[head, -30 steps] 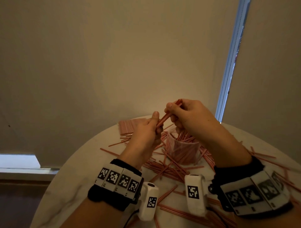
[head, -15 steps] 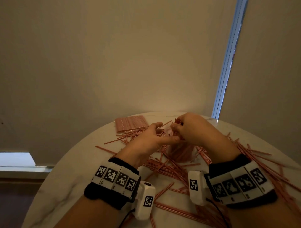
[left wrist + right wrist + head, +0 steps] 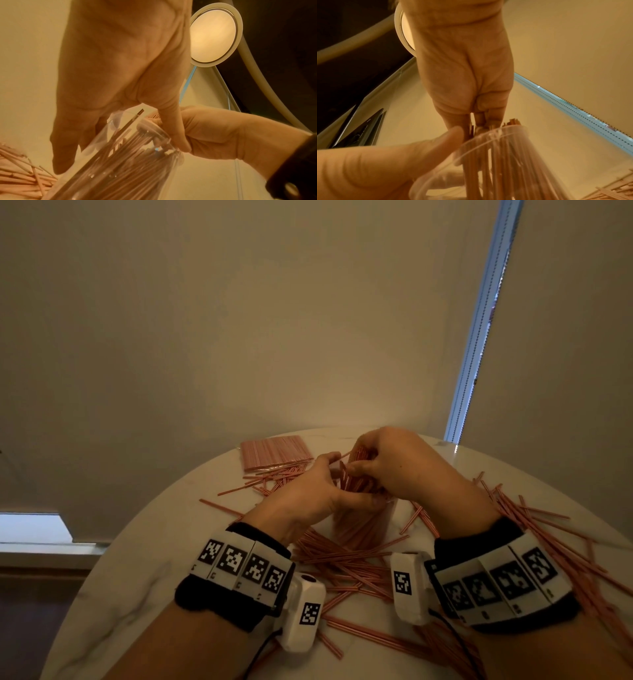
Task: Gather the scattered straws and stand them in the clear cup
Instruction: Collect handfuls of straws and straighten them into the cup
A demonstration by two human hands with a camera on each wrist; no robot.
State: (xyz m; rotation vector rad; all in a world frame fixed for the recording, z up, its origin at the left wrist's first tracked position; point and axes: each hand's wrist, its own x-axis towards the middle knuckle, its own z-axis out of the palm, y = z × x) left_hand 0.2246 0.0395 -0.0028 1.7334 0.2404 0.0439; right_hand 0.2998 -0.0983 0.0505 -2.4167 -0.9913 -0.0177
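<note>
The clear cup [image 3: 363, 525] stands mid-table, packed with thin red straws [image 3: 354, 484]. My left hand [image 3: 322, 487] holds the cup near its rim. Its thumb [image 3: 173, 128] lies on one side and its fingers [image 3: 63, 148] on the other. My right hand [image 3: 368, 469] sits on top of the cup. Its curled fingers [image 3: 488, 115] pinch the upper ends of a bundle of straws [image 3: 488, 162] that stands in the cup [image 3: 513, 142]. Several loose straws [image 3: 349, 563] lie scattered on the white round table [image 3: 144, 577].
A flat pack of straws [image 3: 274, 451] lies at the table's far left. More loose straws [image 3: 548, 542] fan out under my right forearm toward the right edge. A wall and a window blind stand close behind the table.
Both hands came down from above the cup. My left hand let go of the straw bundle and took the cup. My right hand lowered the bundle into it.
</note>
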